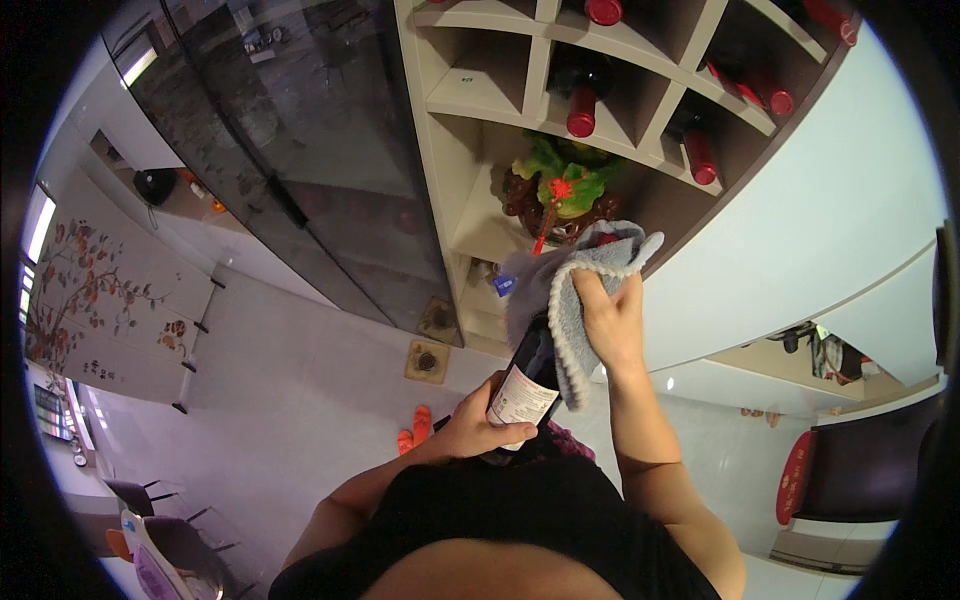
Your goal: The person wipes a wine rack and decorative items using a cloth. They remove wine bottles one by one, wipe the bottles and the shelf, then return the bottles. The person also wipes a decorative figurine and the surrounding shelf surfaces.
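Note:
My left hand grips a dark glass wine bottle around its lower body, close to my torso. The bottle is tilted, its neck pointing up toward the shelves, and a white label with print faces me. A grey fleecy cloth with a pale braided edge is bunched in my right hand and drapes over the upper end of the bottle. A bit of red shows in the folds of the cloth. The bottle's neck is mostly hidden behind it.
Ahead stands a wine rack holding several red-capped bottles. Below them, a green cabbage ornament with a red tassel sits in a wide compartment. A dark glass door is on the left, a white cabinet panel on the right. Orange slippers lie on the floor.

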The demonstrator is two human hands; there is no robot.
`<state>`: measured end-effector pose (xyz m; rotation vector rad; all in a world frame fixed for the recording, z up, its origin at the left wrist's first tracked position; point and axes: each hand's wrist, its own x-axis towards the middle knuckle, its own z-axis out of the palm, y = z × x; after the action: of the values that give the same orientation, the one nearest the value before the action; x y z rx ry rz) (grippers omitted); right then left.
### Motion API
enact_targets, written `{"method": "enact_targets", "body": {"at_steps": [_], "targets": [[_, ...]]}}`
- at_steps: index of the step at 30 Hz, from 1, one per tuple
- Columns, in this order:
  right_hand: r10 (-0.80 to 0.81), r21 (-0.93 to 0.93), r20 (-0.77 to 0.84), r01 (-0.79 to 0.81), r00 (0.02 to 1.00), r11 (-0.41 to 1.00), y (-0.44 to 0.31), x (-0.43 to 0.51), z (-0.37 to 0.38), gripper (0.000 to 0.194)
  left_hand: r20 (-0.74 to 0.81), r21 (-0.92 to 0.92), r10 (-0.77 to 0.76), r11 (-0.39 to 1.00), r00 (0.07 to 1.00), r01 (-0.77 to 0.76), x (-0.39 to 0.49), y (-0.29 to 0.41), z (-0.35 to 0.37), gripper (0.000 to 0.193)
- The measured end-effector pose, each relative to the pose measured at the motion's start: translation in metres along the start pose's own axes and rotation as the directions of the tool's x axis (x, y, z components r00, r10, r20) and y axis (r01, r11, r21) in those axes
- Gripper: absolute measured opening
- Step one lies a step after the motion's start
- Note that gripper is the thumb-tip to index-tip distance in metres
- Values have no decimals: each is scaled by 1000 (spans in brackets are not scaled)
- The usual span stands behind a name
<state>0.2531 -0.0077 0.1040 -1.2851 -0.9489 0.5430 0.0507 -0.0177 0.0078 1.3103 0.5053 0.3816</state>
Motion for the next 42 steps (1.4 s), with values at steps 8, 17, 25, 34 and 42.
{"method": "enact_targets", "body": {"at_steps": [8,17,25,34,42], "targets": [[-91,159,98,74,991,984,-11,21,-17,24,113,-72,10,997,994,-2,-1,15,0,77],[381,417,-94,-311,920,854,9,14,-4,26,115,-175,-16,984,993,36,-3,3,-6,70],[-333,-109,16,333,943,937,0,5,-16,16,138,-124,48,992,989,-31,0,6,-1,73],[-27,249,-252,92,967,964,-12,-9,-9,11,178,-27,71,997,982,-67,1,2,-3,74],[-224,208,-197,264,955,942,-16,-2,-17,15,174,-4,15,1000,985,-14,3,2,0,78]]}}
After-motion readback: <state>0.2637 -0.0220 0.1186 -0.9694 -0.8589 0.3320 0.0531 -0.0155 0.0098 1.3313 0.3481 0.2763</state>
